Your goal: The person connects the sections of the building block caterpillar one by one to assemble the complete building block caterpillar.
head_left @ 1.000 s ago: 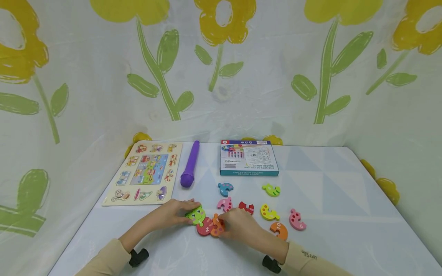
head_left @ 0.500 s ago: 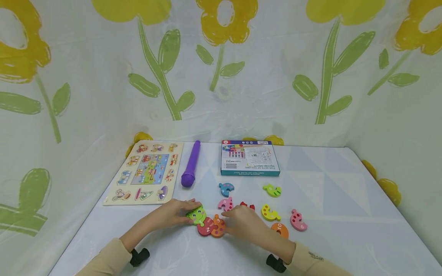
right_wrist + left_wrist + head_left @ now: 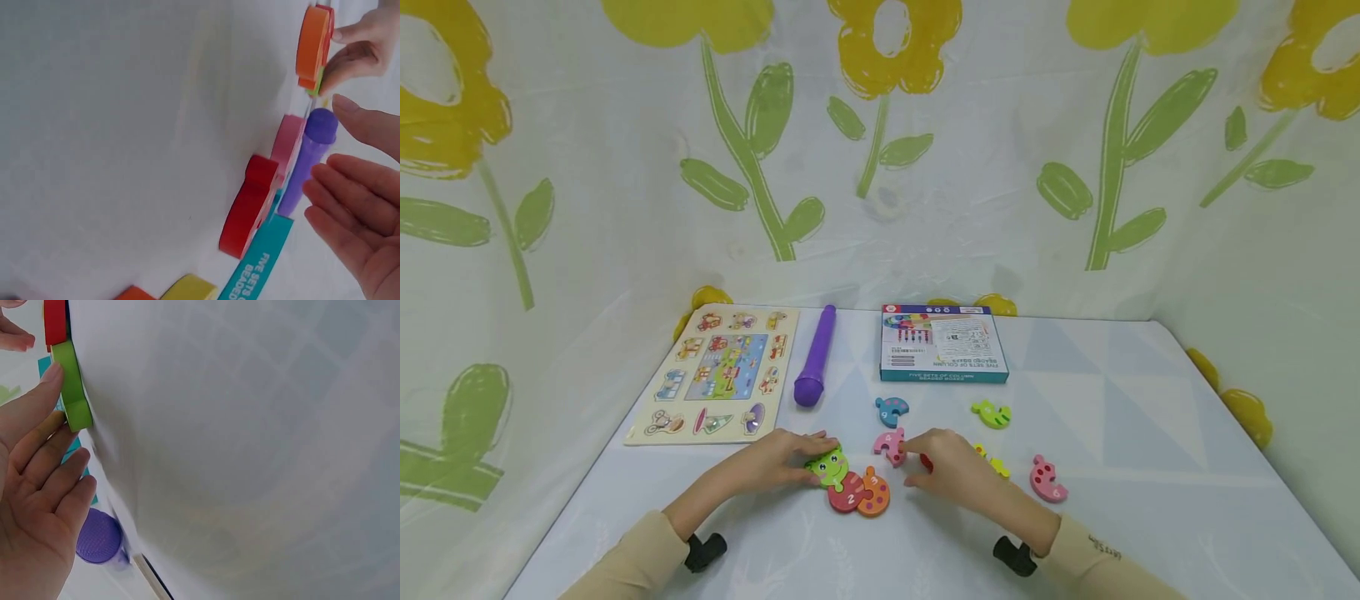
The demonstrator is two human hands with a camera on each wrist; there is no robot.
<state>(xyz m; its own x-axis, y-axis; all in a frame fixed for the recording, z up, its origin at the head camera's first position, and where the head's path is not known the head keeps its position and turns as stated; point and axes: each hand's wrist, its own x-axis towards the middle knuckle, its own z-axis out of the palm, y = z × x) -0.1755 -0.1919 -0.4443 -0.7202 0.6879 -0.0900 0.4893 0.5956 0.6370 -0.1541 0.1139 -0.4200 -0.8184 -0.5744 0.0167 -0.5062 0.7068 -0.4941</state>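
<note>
My left hand pinches the green caterpillar-head puzzle piece between thumb and fingers; the left wrist view shows the thumb on the side of this green piece. Joined to it are a red piece numbered 2 and an orange piece. My right hand hovers with thumb and index finger apart, the fingertip by the right edge of a pink piece numbered 4. It holds nothing. Under it a red piece is mostly hidden in the head view.
A blue piece, a green piece, a partly hidden yellow piece and another pink piece lie around the right hand. Farther back are a picture puzzle board, a purple microphone and a flat box.
My right hand has let go of the orange piece and moved right and up to the pink piece, covering the orange piece numbered 10. The left hand stays on the green head.
</note>
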